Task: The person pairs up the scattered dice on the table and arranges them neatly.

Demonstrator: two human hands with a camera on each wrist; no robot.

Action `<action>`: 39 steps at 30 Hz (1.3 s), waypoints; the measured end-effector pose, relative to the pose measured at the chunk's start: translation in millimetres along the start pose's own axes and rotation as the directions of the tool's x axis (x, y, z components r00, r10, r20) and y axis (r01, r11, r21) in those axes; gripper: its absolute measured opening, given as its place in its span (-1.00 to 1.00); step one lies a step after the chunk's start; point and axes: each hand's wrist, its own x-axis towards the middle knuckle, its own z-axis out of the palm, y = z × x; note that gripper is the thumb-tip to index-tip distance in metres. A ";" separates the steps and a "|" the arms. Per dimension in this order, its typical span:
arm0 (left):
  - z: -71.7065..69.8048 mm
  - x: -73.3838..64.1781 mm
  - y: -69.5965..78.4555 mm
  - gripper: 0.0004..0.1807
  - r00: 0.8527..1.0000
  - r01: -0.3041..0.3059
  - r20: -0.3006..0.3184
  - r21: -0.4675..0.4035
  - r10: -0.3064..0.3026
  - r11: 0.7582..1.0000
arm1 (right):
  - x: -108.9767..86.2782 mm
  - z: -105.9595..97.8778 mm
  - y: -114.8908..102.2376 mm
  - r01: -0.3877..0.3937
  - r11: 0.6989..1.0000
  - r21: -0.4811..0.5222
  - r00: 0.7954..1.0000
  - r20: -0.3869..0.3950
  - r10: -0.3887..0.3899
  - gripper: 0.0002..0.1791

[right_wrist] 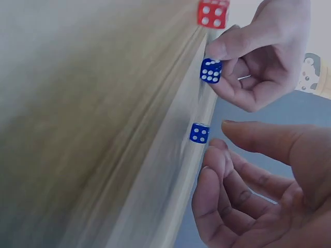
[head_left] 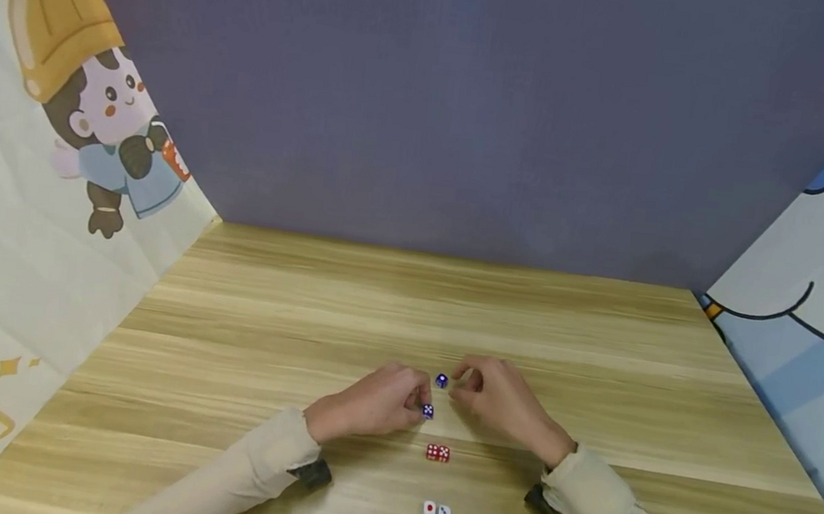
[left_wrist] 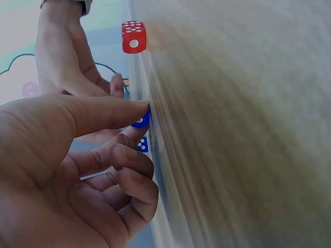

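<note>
My left hand (head_left: 382, 402) pinches a blue die (head_left: 428, 410) with white dots between thumb and forefinger, low at the tabletop. In the left wrist view the thumb and fingers cover much of this die. A second blue die (head_left: 442, 380) lies just beyond it. Close to the right of that one is my right hand (head_left: 505, 402), its thumb and forefinger apart and its other fingers loosely bent. The right wrist view shows a gap between these fingertips and the far blue die (right_wrist: 199, 133), with nothing held.
Two red dice (head_left: 438, 453) sit side by side on the wood-grain table (head_left: 264, 300), nearer to me than the blue ones. Nearer still are two white dice (head_left: 437, 512). A dark panel (head_left: 428, 108) rises behind the table, with printed cloths at both sides.
</note>
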 end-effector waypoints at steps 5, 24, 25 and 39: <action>-1.0 -0.6 1.1 -0.87 1.000 0.001 -0.003 -0.011 -0.001 1.000 | 10.7 5.7 0.2 -0.075 0.997 -0.015 0.997 0.002 0.075 -0.78; 3.6 -0.1 -1.8 -0.90 1.000 -0.019 -0.015 0.018 0.019 1.000 | 22.5 10.5 5.4 -0.103 0.995 0.009 0.990 0.096 0.101 -0.91; 3.4 -0.2 -1.6 -0.90 1.000 -0.018 -0.015 0.018 0.018 1.000 | 22.6 10.7 5.7 -0.101 0.995 0.010 0.990 0.096 0.100 -0.91; 1.7 -1.8 0.4 -0.89 0.999 -0.031 -0.024 0.023 0.031 0.999 | 20.5 12.0 4.8 -0.082 0.997 0.007 0.993 0.089 0.081 -0.91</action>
